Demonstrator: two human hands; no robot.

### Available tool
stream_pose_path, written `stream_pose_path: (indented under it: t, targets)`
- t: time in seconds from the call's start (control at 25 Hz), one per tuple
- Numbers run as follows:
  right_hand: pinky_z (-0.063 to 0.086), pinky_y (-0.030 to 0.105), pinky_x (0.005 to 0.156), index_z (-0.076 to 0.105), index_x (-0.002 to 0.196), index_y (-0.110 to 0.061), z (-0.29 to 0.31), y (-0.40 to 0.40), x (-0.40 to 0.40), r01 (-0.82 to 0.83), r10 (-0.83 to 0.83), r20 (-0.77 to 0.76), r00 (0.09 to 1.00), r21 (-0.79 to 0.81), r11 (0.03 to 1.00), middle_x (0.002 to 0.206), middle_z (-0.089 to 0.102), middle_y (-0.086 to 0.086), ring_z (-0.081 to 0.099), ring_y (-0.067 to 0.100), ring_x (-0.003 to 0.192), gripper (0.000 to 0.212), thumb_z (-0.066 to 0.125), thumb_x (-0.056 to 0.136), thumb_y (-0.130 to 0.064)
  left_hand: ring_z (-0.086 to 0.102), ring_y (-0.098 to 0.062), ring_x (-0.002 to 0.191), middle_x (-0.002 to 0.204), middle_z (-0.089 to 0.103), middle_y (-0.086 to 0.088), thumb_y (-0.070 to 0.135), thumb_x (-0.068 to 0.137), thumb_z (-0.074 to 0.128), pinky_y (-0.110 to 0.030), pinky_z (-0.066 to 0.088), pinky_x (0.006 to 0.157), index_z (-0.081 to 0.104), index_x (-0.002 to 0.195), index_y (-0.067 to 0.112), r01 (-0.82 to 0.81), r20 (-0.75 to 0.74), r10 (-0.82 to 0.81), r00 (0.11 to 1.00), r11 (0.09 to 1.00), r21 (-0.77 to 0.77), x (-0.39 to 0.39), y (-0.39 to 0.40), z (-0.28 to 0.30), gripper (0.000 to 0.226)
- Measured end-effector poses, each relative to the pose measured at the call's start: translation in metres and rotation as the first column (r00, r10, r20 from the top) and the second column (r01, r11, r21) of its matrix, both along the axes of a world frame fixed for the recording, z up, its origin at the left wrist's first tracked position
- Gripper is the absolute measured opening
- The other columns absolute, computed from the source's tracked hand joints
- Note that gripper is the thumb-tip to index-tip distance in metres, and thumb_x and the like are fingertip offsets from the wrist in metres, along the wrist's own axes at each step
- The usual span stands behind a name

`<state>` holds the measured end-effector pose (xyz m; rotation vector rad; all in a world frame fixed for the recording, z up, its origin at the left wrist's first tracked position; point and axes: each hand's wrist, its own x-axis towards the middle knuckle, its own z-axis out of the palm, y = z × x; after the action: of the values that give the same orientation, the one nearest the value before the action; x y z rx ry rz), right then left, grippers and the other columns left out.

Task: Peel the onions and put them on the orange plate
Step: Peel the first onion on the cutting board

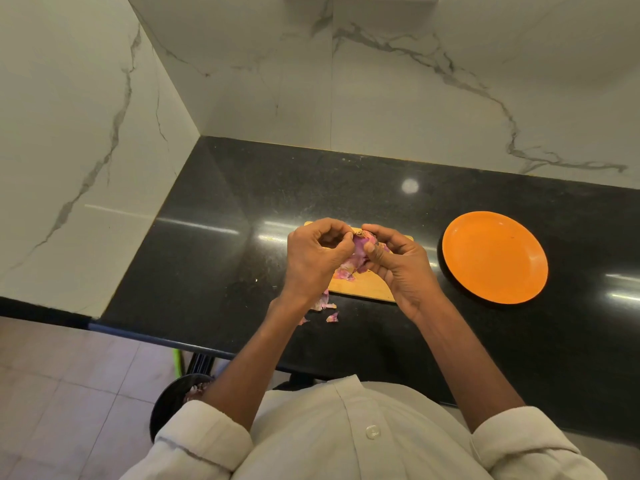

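Both forearms reach forward from rolled-up pale sleeves and converge toward twelve o'clock. The left hand [313, 258] curls its fingers [334, 249] inward, thumb and fingertips pinching. The right hand [398, 261] faces it at three o'clock, thumb on top, fingers curled beneath in a grip. The two hands nearly touch.

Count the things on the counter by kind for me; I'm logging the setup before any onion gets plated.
Onion, held in both hands: 1
Orange plate: 1
Wooden cutting board: 1
Total: 3, leaving out the loose peel scraps, too scattered to count.
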<state>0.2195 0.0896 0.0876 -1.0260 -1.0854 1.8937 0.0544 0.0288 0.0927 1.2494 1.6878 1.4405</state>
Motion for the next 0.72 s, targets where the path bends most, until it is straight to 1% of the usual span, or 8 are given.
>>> stream_pose_path:
  t: [0.08,0.16,0.24,0.32,0.44,0.52,0.64,0.72]
  targets:
    - [0.065,0.035,0.083,0.071,0.125,-0.007,0.001,-0.002,0.0,-0.006,0.001,-0.06,0.998,-0.071,0.997,0.12,0.076,0.015,0.076,0.029,0.103,0.042,0.074,0.084,-0.013,0.076,-0.017,0.081,0.09,0.079,-0.004,0.014,0.098,0.076,-0.029,0.061,0.07,0.08,0.103,0.008,-0.01,0.11,0.014,0.994,0.999,-0.036,-0.001,0.0,-0.002,0.008]
    - [0.065,0.036,0.088,0.071,0.127,-0.009,0.003,-0.002,0.0,0.003,-0.01,-0.066,0.998,-0.104,0.995,0.122,0.075,0.015,0.075,0.029,0.11,0.043,0.073,0.085,-0.013,0.076,-0.018,0.086,0.093,0.08,-0.005,0.016,0.1,0.074,-0.028,0.06,0.073,0.08,0.106,0.01,-0.027,0.16,0.038,0.986,0.997,-0.069,-0.003,0.001,-0.004,0.011]
    - [0.064,0.037,0.088,0.072,0.126,-0.009,0.004,-0.003,-0.001,0.022,-0.024,-0.028,0.999,-0.074,0.997,0.122,0.076,0.013,0.075,0.029,0.112,0.041,0.075,0.085,-0.012,0.077,-0.021,0.094,0.098,0.08,-0.004,0.018,0.1,0.075,-0.036,0.064,0.083,0.08,0.109,0.01,-0.012,0.169,0.026,0.985,0.996,-0.087,-0.005,0.001,-0.005,0.014]
    - [0.063,0.032,0.081,0.073,0.124,-0.008,0.007,-0.003,-0.002,0.039,-0.038,0.043,0.998,-0.019,0.999,0.116,0.077,0.008,0.077,0.025,0.107,0.036,0.076,0.088,-0.005,0.078,-0.021,0.097,0.101,0.081,-0.005,0.019,0.097,0.079,-0.039,0.065,0.089,0.079,0.111,0.009,0.023,0.194,-0.006,0.981,0.996,-0.087,-0.005,0.0,-0.004,0.018]
    - [0.061,0.026,0.076,0.074,0.121,-0.009,0.008,-0.005,-0.003,0.038,-0.042,0.101,0.994,0.036,0.999,0.111,0.078,0.004,0.077,0.019,0.102,0.032,0.074,0.091,0.002,0.078,-0.02,0.092,0.096,0.081,-0.003,0.019,0.095,0.081,-0.038,0.065,0.085,0.081,0.106,0.008,-0.005,0.127,0.014,0.992,0.998,-0.066,-0.001,-0.001,-0.005,0.016]
    - [0.062,0.028,0.08,0.074,0.122,-0.01,0.006,-0.004,-0.004,0.039,-0.044,0.122,0.992,0.042,0.998,0.116,0.077,0.006,0.076,0.021,0.108,0.03,0.071,0.094,0.002,0.078,-0.019,0.087,0.092,0.08,-0.004,0.017,0.096,0.08,-0.033,0.065,0.081,0.08,0.103,0.008,-0.067,0.103,0.072,0.992,0.996,-0.053,0.0,-0.001,-0.007,0.012]
    - [0.064,0.034,0.086,0.07,0.126,-0.009,0.004,-0.004,-0.005,0.054,-0.05,0.053,0.997,-0.073,0.996,0.124,0.075,0.01,0.074,0.024,0.115,0.03,0.061,0.1,0.004,0.076,-0.02,0.082,0.088,0.079,-0.01,0.013,0.097,0.077,-0.028,0.061,0.075,0.078,0.099,0.005,-0.133,0.228,0.147,0.962,0.988,-0.077,-0.001,-0.001,-0.012,0.008]
    - [0.064,0.037,0.092,0.072,0.126,-0.01,0.005,-0.006,-0.004,0.057,-0.056,0.016,0.998,-0.117,0.991,0.125,0.074,0.011,0.073,0.026,0.117,0.03,0.062,0.1,0.002,0.077,-0.023,0.085,0.09,0.079,-0.011,0.01,0.097,0.077,-0.033,0.064,0.079,0.077,0.098,0.005,-0.141,0.298,0.162,0.941,0.986,-0.091,-0.001,0.0,-0.014,0.006]
